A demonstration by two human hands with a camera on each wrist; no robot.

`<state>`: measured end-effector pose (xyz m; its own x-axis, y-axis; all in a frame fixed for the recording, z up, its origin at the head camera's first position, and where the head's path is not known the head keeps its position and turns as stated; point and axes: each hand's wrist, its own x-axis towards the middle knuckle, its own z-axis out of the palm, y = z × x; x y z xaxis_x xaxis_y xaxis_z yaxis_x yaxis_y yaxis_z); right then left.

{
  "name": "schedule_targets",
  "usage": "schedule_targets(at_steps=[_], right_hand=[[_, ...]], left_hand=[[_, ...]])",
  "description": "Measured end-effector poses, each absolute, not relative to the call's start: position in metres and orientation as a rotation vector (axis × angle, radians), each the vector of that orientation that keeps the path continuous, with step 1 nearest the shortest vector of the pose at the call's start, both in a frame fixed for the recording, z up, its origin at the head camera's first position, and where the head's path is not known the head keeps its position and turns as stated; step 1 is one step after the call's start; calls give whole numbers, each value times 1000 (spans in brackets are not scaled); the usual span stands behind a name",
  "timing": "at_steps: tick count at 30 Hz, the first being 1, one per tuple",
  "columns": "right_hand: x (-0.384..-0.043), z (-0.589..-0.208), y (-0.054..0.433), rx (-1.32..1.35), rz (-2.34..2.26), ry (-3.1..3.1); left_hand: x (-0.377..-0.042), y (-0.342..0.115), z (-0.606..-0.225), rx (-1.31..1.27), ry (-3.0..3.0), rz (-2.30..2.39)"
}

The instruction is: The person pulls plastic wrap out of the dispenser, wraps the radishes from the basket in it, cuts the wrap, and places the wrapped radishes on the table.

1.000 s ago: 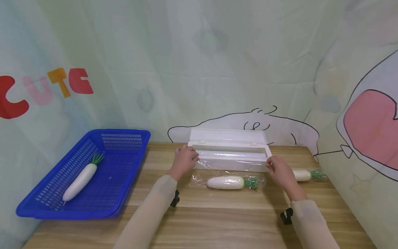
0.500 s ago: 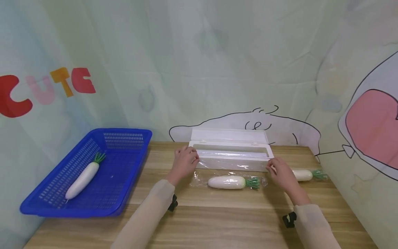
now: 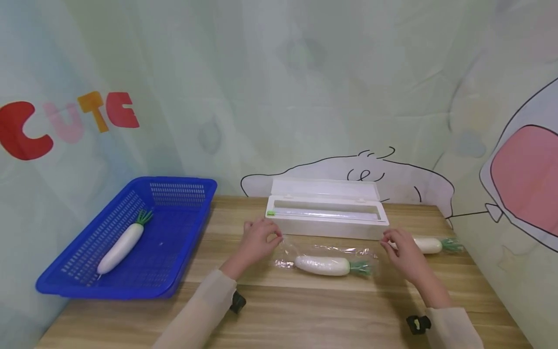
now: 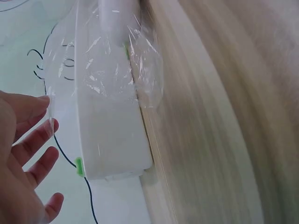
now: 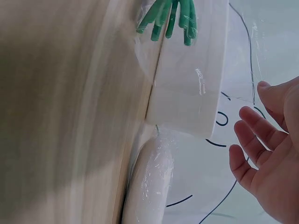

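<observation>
My left hand (image 3: 258, 241) pinches one corner of a sheet of clear plastic wrap (image 3: 285, 249) between thumb and forefinger; the left wrist view shows the film (image 4: 107, 77) hanging from those fingertips. At the sheet's other end, my right hand (image 3: 406, 256) holds the edge with thumb and forefinger close together. Between the hands a white daikon (image 3: 322, 265) with green stalks lies on the table, film over and around it. Just behind stands the white plastic wrap dispenser (image 3: 327, 229), its lid raised, a roll (image 3: 322, 213) inside and a green cutter (image 3: 271, 213) at the left end.
A blue basket (image 3: 187, 237) at the left holds another daikon (image 3: 121, 248). A further daikon (image 3: 429, 245), in film, lies beyond my right hand. The wooden table (image 3: 305, 315) meets a printed cloth backdrop (image 3: 279, 97) behind and to the right.
Both hands have come away from the dispenser toward me with the film, which now spans over the daikon. The green cutter has come into view, and the daikon appears slightly lower.
</observation>
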<state>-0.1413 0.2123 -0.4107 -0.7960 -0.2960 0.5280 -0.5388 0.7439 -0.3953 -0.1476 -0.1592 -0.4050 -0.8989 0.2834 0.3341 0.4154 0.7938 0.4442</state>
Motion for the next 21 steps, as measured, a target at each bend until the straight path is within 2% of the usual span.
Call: schedule_targets(at_steps=[7, 21], right_hand=[[-117, -413, 217, 619, 716, -2513], [-71, -429, 230, 676, 630, -2543]], left_hand=[[-122, -160, -404, -579, -2729, -817], [-81, -171, -415, -822, -2808, -802]])
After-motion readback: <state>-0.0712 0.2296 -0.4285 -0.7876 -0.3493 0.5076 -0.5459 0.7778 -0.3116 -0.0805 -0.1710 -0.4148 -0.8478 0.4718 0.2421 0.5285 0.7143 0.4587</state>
